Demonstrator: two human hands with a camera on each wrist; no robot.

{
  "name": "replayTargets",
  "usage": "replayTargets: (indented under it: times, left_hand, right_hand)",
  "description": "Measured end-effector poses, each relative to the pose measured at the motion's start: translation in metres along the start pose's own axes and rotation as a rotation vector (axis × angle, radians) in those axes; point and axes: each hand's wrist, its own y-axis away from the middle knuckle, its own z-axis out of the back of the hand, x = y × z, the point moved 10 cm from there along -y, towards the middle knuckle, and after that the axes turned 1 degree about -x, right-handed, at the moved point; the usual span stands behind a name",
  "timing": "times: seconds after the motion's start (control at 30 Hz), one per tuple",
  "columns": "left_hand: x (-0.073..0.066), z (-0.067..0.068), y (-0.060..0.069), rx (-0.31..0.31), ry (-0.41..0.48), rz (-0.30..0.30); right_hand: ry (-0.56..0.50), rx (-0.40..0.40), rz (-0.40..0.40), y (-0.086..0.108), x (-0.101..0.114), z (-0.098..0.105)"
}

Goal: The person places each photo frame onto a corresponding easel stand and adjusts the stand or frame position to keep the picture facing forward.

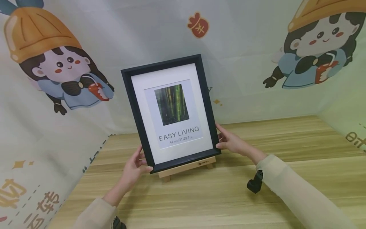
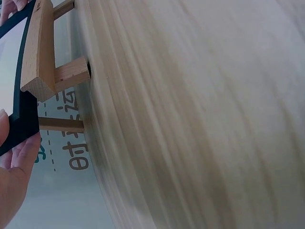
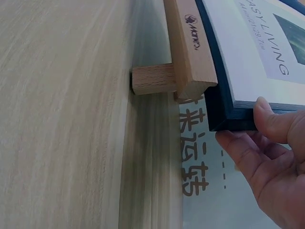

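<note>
A black picture frame [image 1: 210,105] with a white mat and a bamboo print stands on the ledge of a small wooden easel [image 1: 187,167], leaning back a little. My left hand [image 1: 133,168] grips its lower left corner, thumb on the front and fingers behind. On the other side my right hand [image 1: 233,142] pinches the right edge near the bottom corner. In the left wrist view the left hand [image 2: 16,176] holds the frame corner beside the easel ledge [image 2: 39,57]. The right wrist view shows the right thumb on the frame front [image 3: 228,117], above the curled fingers.
The wooden tabletop [image 1: 200,197] extends around the easel. Behind it hangs a pale cloth [image 1: 237,63] printed with cartoon figures and characters, which also covers the left side. Small black devices are strapped at both wrists, the right one [image 1: 255,182] hanging below the sleeve.
</note>
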Motion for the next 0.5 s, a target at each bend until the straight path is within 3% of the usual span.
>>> replayTargets:
  times: [0.5]
  left_hand:
    - [0.0005,-0.0008,0.0009,-0.006,-0.005,-0.031]
  right_hand:
    - [0.073,-0.025,0.041,0.0009,0.0003,-0.0031]
